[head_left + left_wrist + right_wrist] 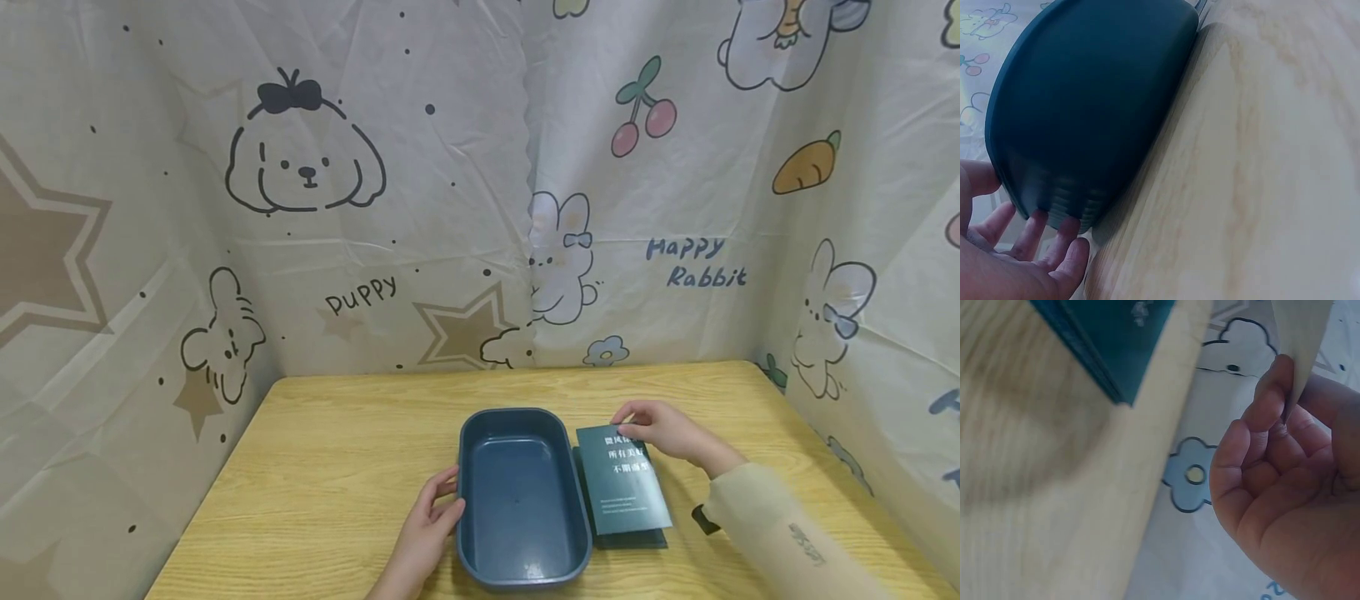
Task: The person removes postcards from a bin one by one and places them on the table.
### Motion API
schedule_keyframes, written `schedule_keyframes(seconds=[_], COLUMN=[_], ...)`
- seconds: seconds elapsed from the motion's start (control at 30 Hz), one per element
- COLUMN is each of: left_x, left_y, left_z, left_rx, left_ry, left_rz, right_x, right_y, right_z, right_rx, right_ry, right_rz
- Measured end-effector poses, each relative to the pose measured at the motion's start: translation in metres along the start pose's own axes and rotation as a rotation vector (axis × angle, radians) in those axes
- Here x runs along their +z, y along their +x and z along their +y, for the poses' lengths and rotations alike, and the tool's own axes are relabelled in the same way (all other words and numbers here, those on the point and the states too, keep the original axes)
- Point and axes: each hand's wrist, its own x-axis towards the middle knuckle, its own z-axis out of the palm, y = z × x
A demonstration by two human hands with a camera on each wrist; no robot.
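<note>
A dark blue rectangular plastic basin (517, 500) sits on the table with nothing inside. My left hand (430, 525) holds its left side, thumb at the rim and fingertips against the outer wall (1091, 106). To the basin's right, my right hand (660, 427) pinches the top edge of a green card (630, 487) printed with white Chinese characters. In the right wrist view the card's pale back (1302, 331) shows between thumb and fingers. Under the card lies a dark green item with layered edges (1116, 356), mostly hidden in the head view.
All this stands on a yellow wood-grain table (330, 475). A small black object (705, 518) shows beside the right sleeve. Behind and at both sides hangs a curtain (450, 167) printed with cartoons.
</note>
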Motion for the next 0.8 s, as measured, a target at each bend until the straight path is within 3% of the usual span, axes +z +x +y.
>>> schedule_keyframes(seconds=[0.37, 0.8], left_x=[-0.001, -0.001], left_y=[-0.001, 0.000], left_z=[-0.001, -0.002], left_rx=[-0.001, -0.001], left_ry=[-0.005, -0.016], left_rz=[-0.014, -0.011], right_x=[0.014, 0.022], right_y=[0.005, 0.011], right_z=[0.011, 0.018], right_rx=[0.080, 0.089], right_ry=[0.016, -0.028], right_rz=[-0.020, -0.004])
